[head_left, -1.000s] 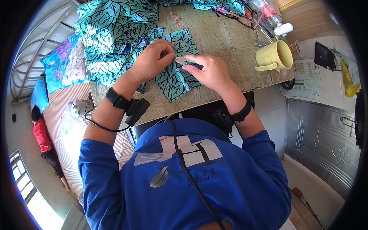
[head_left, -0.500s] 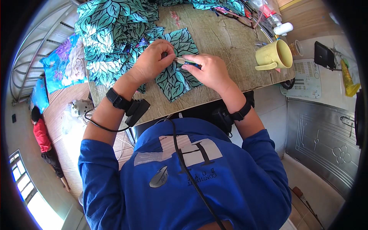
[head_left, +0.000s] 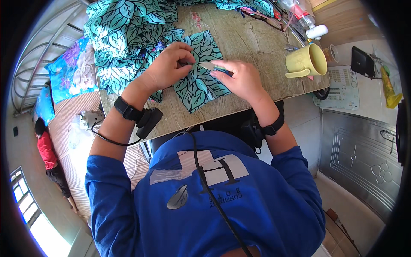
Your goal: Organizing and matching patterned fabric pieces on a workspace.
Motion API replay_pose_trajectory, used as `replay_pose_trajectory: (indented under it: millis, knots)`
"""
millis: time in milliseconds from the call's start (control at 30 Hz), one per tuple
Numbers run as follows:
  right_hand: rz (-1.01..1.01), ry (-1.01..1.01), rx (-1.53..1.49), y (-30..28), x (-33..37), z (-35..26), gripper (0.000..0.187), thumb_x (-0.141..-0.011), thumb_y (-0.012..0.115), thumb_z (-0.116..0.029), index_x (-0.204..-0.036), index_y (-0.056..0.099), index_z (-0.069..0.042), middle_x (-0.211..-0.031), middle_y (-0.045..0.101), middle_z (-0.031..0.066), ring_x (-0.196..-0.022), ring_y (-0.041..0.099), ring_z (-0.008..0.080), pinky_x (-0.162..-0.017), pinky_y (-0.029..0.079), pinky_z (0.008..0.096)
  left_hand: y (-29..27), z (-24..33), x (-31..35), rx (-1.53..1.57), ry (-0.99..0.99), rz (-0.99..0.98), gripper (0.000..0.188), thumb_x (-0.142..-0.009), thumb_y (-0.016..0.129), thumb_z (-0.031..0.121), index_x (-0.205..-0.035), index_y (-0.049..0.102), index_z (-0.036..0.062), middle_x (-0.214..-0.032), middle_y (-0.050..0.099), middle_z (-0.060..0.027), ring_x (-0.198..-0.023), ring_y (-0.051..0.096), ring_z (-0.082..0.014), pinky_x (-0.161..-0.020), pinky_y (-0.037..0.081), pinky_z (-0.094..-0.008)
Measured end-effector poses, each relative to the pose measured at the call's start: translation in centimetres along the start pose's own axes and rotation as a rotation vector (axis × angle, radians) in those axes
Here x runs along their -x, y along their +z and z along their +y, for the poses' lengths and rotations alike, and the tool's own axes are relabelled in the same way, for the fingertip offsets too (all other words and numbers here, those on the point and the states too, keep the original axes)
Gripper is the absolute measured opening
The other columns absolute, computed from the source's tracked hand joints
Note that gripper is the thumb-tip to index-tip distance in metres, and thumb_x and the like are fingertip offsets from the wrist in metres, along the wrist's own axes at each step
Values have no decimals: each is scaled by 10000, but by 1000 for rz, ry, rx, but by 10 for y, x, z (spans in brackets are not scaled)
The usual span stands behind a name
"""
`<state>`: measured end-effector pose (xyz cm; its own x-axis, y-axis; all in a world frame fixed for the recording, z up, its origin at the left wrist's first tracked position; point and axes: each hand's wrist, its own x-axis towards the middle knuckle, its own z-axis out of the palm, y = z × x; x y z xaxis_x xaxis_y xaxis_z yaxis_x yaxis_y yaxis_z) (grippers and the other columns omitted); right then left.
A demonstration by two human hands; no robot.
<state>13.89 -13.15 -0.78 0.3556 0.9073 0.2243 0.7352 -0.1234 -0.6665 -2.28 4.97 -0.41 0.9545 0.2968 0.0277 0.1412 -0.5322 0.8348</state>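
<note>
The table (head_left: 252,47) spans twelve o'clock, a cloth pile (head_left: 122,28) at eleven. A leaf-print piece (head_left: 195,93) lies on it at twelve. The left hand (head_left: 167,65) curls its fingers; whether they pinch anything, I cannot tell. The right hand (head_left: 242,79) pinches a pointed tool (head_left: 207,65), tip toward nine.

Home, most likely a bedroom or living room with cloth work set up in it. Left side reads domestic: curved metal rails (head_left: 32,70) like a bed frame, blue flowered pillows (head_left: 60,70) against them, striped mat (head_left: 64,113) alongside. Person in red top (head_left: 46,152) and barred window (head_left: 25,195) also left. Wood-look counter (head_left: 252,43), scratched, has teal leaf-print cloth (head_left: 128,36) heaped at its far left, so part workspace. Yellow mug (head_left: 295,64) on its right, household stuff. Silver door (head_left: 364,154) at right, embossed flower pattern, house type.
</note>
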Motion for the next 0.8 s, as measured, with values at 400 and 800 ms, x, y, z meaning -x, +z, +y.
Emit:
replay_pose_trajectory:
  millis: [400,800]
  knots:
    - [-45,-75,65,11,1,2,286,-808,698,-368,-1001,734,-160,-826,700,89,-732,670,265,-644,530,358,3,0,0,-121,60,35,88,-821,655,25,-899,635,-10,-1167,538,-93,-810,591,-141,-696,495,-254]
    - [-34,-76,91,12,1,2,275,-808,694,-363,-999,739,-169,-863,707,88,-747,676,265,-645,536,359,4,2,-1,-144,53,26,98,-808,672,27,-897,636,4,-1163,546,-86,-827,607,-149,-721,510,-253]
